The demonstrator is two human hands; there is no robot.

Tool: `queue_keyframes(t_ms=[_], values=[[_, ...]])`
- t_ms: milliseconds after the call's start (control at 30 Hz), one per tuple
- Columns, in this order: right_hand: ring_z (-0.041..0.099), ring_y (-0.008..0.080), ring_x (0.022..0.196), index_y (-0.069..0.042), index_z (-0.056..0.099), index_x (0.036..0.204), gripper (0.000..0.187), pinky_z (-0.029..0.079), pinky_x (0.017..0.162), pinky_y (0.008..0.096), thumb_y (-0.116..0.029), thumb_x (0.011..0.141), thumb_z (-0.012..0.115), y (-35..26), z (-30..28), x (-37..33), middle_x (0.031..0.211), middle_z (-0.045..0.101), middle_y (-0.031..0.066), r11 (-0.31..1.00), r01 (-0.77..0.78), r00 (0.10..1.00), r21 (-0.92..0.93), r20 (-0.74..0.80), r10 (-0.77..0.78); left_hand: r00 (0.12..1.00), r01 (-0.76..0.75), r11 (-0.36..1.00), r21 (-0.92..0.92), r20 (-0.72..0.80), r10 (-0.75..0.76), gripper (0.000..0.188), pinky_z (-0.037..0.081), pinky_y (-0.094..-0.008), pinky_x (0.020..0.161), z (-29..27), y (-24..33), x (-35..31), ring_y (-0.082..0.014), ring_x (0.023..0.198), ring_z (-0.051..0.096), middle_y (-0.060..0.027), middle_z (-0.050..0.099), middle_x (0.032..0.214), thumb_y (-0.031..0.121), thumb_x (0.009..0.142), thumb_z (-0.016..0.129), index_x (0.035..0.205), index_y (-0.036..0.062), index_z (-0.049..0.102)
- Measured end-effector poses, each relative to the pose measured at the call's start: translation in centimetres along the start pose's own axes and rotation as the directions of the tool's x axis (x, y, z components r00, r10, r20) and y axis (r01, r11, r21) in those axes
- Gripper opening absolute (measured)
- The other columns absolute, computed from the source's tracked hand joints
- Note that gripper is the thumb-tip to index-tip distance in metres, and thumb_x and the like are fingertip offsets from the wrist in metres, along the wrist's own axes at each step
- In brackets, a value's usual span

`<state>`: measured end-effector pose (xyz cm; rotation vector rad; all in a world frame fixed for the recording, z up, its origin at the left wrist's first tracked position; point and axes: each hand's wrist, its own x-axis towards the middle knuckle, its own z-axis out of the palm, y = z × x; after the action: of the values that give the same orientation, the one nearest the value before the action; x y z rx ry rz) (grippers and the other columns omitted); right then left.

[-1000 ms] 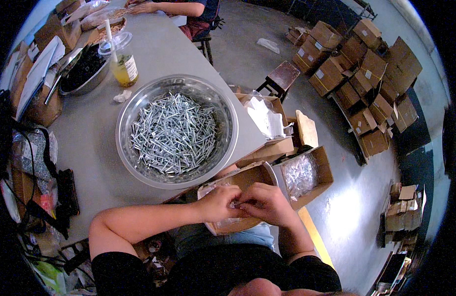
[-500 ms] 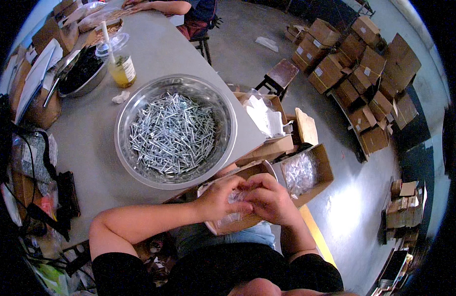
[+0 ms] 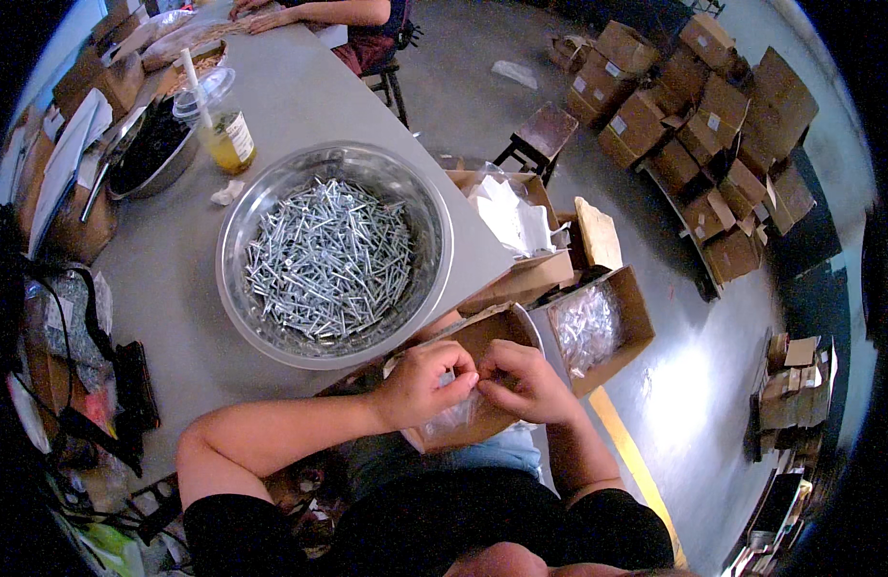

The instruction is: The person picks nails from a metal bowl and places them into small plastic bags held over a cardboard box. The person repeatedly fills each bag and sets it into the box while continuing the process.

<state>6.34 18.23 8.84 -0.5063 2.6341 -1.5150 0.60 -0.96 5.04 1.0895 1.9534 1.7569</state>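
Observation:
My left hand (image 3: 425, 385) and my right hand (image 3: 523, 382) meet fingertip to fingertip, thumbs and forefingers pinched. They seem to grip the edge of a clear plastic bag (image 3: 453, 415), which shows below my left fingers; its contents are hidden. Both hands are over an open cardboard box (image 3: 497, 332) at my lap. Just beyond, at the table's near edge, a wide steel bowl (image 3: 240, 332) holds a heap of silvery screws (image 3: 330, 260).
Right of my lap box stands a carton (image 3: 628, 322) of clear packets, with a paper-filled carton (image 3: 521, 255) behind. A drink cup (image 3: 230, 139) and black-filled pan (image 3: 155, 168) share the table (image 3: 300, 87). A person sits at its far end. Boxes (image 3: 689, 144) are stacked right, past a stool (image 3: 542, 130).
My hands, cupped closely together around clear plastic before, have spread slightly and now touch only at the pinched fingertips. The whole view has shifted a little.

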Motion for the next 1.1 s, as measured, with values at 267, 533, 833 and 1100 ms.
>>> queue_keyframes(t_ms=[267, 533, 833, 1100], values=[[0.053, 0.0168, 0.061, -0.001, 0.057, 0.072, 0.017, 0.043, 0.056, 0.0309, -0.010, 0.079, 0.068, 2.6, -2.0, -2.3, 0.067, 0.055, 0.0090, 0.958, -0.245, 0.961, -0.147, -0.169, 0.220, 0.993, 0.100, 0.991, -0.089, -0.055, -0.105, 0.016, 0.046, -0.0289, 0.067, -0.1, -0.3, 0.4, -0.0130, 0.073, 0.056, -0.0055, 0.058, 0.078, 0.016, 0.089, 0.061, 0.087, 0.0001, 0.059], [0.063, 0.0303, 0.065, -0.004, 0.062, 0.078, 0.021, 0.050, 0.060, 0.0384, -0.020, 0.075, 0.075, 6.0, -3.6, -4.3, 0.073, 0.064, 0.0144, 0.648, -0.571, 0.811, -0.504, -0.469, 0.350, 0.990, 0.128, 0.980, -0.150, -0.038, -0.135, 0.015, 0.045, -0.0263, 0.077, -0.3, -0.1, 0.3, -0.0102, 0.084, 0.052, -0.0014, 0.056, 0.090, 0.016, 0.093, 0.058, 0.101, 0.0036, 0.055], [0.068, 0.0312, 0.070, -0.009, 0.065, 0.094, 0.028, 0.055, 0.062, 0.0431, -0.033, 0.079, 0.063, 10.6, 11.1, -3.9, 0.081, 0.069, 0.0129, 0.701, -0.129, 0.881, -0.702, 0.243, 0.405, 0.983, 0.180, 0.971, -0.158, 0.001, -0.182, 0.018, 0.045, -0.0249, 0.075, -0.3, -0.6, 0.2, -0.0085, 0.084, 0.053, -0.0006, 0.056, 0.090, 0.014, 0.090, 0.061, 0.104, 0.0043, 0.054], [0.064, 0.0382, 0.069, -0.010, 0.063, 0.093, 0.015, 0.051, 0.060, 0.0473, -0.021, 0.082, 0.061, 8.4, 4.8, -3.2, 0.077, 0.065, 0.0171, 0.772, -0.254, 0.909, -0.583, 0.130, 0.397, 0.972, 0.226, 0.974, 0.001, 0.061, -0.226, 0.018, 0.048, -0.0292, 0.070, -0.7, -0.1, 0.6, -0.0141, 0.078, 0.058, -0.0062, 0.059, 0.089, 0.011, 0.086, 0.063, 0.099, 0.0020, 0.056]])
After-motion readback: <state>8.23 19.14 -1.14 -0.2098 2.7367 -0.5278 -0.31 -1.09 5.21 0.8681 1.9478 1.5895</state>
